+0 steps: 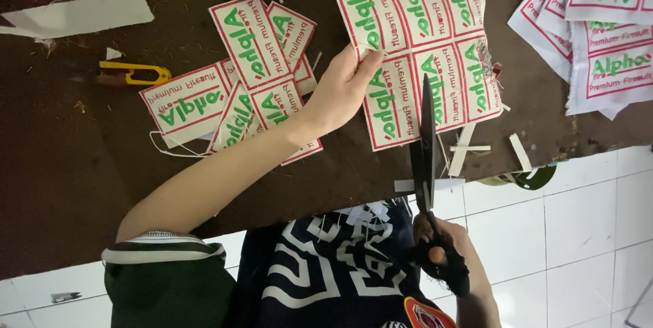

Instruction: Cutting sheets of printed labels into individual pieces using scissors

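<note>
While the left hand (343, 87) pinches the sheet of labels (415, 49) at its left edge, fingers clamped on it, the right hand (445, 253) has its fingers closed through the handles of the black scissors (426, 144). The blades look nearly shut along a red border; if the sheet slips or buckles, the cut could stray into a label. The sheet lies on the dark table (68, 165), 6 white labels with red frames and green lettering.
</note>
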